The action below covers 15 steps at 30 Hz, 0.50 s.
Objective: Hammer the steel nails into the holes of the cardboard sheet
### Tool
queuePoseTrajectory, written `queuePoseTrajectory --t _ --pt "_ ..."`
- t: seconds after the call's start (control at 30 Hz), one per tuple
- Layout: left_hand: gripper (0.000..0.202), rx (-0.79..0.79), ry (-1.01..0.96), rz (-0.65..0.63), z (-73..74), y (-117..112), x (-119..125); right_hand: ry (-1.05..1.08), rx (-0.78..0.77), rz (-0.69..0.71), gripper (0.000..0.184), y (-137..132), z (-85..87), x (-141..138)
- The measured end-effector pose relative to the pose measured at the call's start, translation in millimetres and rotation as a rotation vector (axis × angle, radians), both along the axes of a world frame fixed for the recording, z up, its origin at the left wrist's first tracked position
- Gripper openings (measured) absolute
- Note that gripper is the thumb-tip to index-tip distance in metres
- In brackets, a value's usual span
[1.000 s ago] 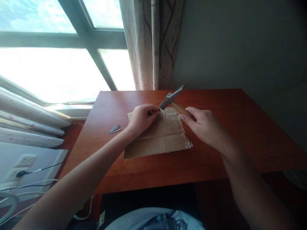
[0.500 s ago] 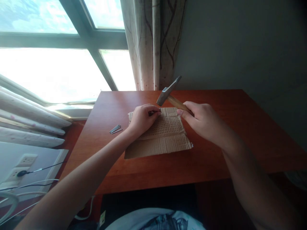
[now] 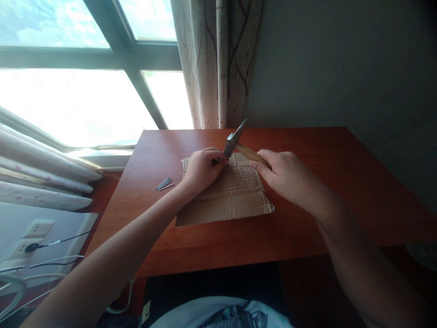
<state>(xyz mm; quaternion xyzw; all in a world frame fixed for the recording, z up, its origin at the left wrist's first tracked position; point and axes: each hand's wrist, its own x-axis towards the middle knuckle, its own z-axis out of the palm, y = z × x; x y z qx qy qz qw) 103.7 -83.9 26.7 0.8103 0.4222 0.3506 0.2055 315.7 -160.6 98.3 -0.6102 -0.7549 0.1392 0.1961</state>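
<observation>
A brown cardboard sheet (image 3: pixel 235 200) with many small holes lies on the reddish wooden table (image 3: pixel 307 218). My left hand (image 3: pixel 201 169) rests on its far left part, fingers pinched on a small dark nail (image 3: pixel 218 161) held against the cardboard. My right hand (image 3: pixel 285 175) is closed round the wooden handle of a hammer (image 3: pixel 239 141). The metal hammer head sits just above the nail, right beside my left fingertips.
Several loose nails (image 3: pixel 164 184) lie on the table left of the cardboard. A window and patterned curtain (image 3: pixel 218 64) stand behind the table. A wall socket with a plugged cable (image 3: pixel 30 246) is at the lower left.
The hammer head rose and swung left half a second ago, then came down to the nail. My left hand has stayed pinched in place.
</observation>
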Motion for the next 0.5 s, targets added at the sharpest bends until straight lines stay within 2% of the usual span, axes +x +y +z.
queuePoseTrajectory --t 0.23,0.5 --pt "0.012 -0.003 0.016 0.011 2.3 -1.7 0.8 -0.003 0.041 -0.018 0.031 -2.2 3.2 -0.3" --pt "0.013 -0.010 0.036 0.002 2.4 -2.1 1.0 -0.034 -0.058 -0.016 0.024 -4.1 3.7 -2.3"
